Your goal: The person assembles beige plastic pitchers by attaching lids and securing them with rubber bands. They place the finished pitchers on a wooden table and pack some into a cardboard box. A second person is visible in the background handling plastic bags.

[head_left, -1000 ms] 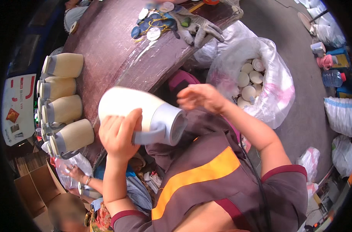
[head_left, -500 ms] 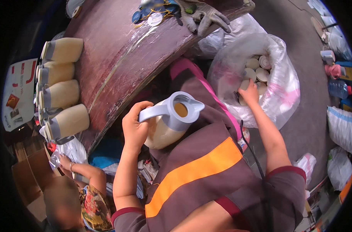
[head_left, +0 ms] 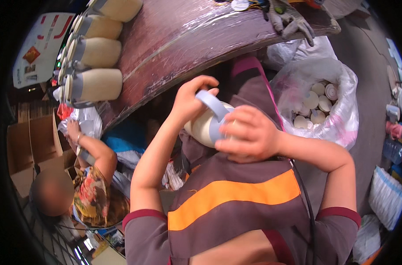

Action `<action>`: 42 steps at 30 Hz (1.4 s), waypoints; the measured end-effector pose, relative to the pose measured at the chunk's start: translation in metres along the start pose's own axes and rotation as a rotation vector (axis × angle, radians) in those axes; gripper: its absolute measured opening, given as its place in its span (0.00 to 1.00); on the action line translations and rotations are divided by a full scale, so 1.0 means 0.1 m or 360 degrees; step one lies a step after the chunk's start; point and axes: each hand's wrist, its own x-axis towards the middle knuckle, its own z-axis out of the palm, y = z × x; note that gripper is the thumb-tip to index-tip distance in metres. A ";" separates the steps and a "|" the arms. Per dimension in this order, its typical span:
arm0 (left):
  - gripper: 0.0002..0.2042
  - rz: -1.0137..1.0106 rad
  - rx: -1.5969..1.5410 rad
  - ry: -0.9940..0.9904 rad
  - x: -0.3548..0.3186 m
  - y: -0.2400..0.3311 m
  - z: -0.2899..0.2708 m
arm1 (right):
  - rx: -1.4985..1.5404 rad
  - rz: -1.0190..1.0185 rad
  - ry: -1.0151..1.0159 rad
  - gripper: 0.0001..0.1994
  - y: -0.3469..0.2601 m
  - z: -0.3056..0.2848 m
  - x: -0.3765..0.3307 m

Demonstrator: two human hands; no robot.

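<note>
A cream thermal jug [head_left: 201, 129] with a grey-blue collar and handle tilts in front of my body, over my lap. My left hand [head_left: 190, 102] is closed on it at the handle side. Curled over the jug's mouth end, my right hand [head_left: 249, 134] is blurred, with its fingers bent; whatever lies under the palm is hidden. To the right stands an open clear plastic bag [head_left: 342, 112], holding several round cream lids [head_left: 318, 100].
Several similar jugs [head_left: 101, 84] line the left end of the worn dark red table [head_left: 179, 48]. A grey work glove [head_left: 293, 24] hangs at its edge. At lower left, a person in a flowered top [head_left: 92, 190] handles plastic wrapping beside a cardboard box [head_left: 42, 137].
My right hand has left the bag of lids and come over to the jug's mouth. The jug has turned in my left hand, and the view has shifted.
</note>
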 end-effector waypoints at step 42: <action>0.06 -0.0006 -0.0119 0.0067 0.00 -0.33 -0.17 | 0.0090 0.0088 -0.0593 0.29 0.34 -0.03 0.32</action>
